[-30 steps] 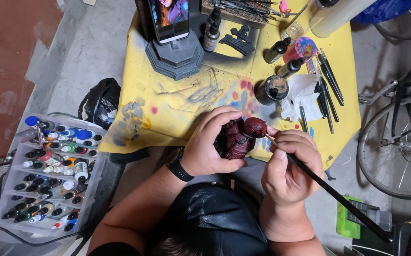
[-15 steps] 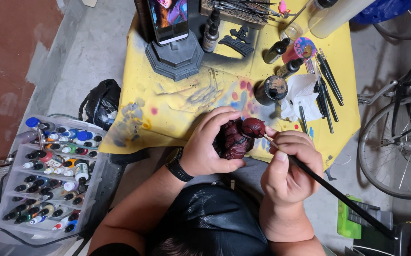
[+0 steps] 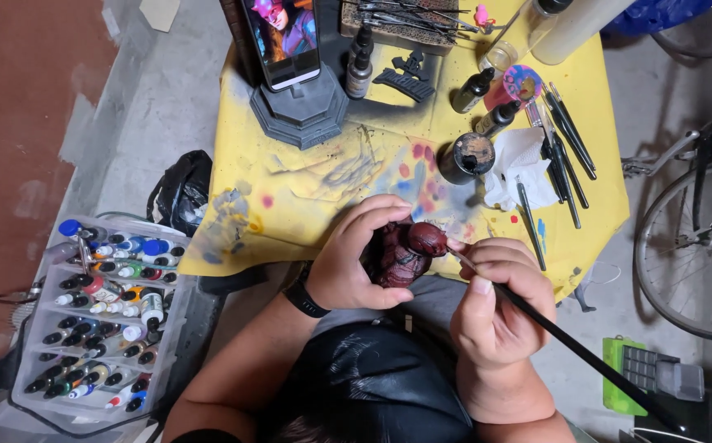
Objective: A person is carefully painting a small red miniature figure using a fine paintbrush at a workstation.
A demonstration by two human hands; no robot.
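Figurine [image 3: 403, 254], dark red, gripped in L hand [image 3: 356, 262] just off table's [image 3: 290, 197] near edge; R hand [image 3: 499, 308] pinches black brush [image 3: 569, 344], tip touching its head.

A small dark red figure [image 3: 405, 250] with a rounded, glossy head sits upright in the curled left hand [image 3: 354, 262], fingers wrapped behind it and thumb under its base. A long thin black paintbrush [image 3: 553, 332] is pinched in the right hand [image 3: 499, 308], its handle slanting down and away past the wrist, its tip touching the figure's head
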